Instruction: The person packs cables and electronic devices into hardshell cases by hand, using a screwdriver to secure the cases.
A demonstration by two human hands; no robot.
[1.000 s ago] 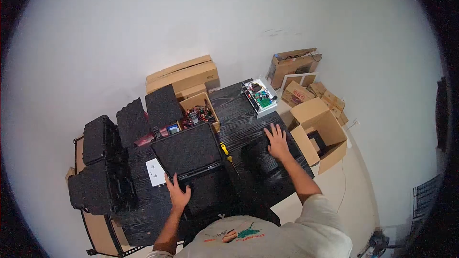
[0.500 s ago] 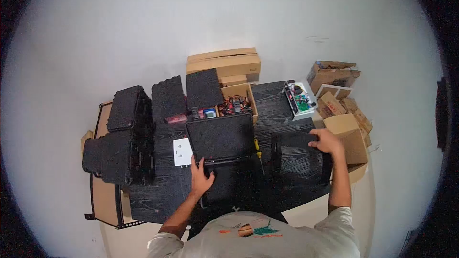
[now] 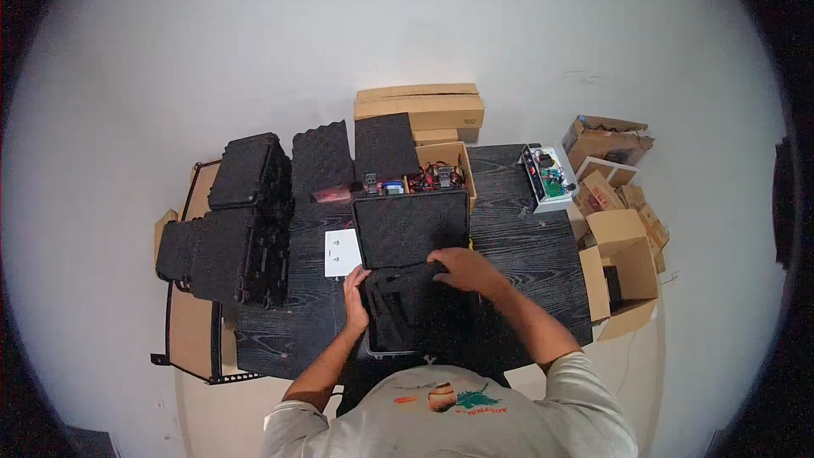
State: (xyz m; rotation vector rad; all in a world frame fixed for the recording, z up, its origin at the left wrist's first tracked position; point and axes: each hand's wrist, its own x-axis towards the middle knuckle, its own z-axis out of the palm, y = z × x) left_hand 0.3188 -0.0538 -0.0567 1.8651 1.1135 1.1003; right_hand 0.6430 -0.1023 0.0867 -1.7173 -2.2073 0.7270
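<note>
In front of me a black hard case (image 3: 409,229) lies open, its lid tipped back and its base (image 3: 392,309) towards me. Dark cut-out shapes show inside the base. My left hand (image 3: 357,301) is at the base's left rim, its fingers closed over the edge near the hinge. Bent over the right side of the base, my right hand (image 3: 465,271) has its fingertips pinched near the hinge line. Whatever dark thing they hold blends into the black interior. A white flat box (image 3: 342,253) lies left of the case. Part of a yellow screwdriver handle (image 3: 471,244) shows beside the lid.
Black hard cases (image 3: 229,254) are stacked at the left. A cardboard box of wires (image 3: 437,176) stands behind the lid. An open electronics unit (image 3: 549,176) sits at the back right. An open carton (image 3: 623,263) with something black inside stands beyond the table's right edge.
My right hand has moved left from the table's right side to the case. The black rectangular frame it held there is gone from that spot. My left hand has shifted slightly along the case's side.
</note>
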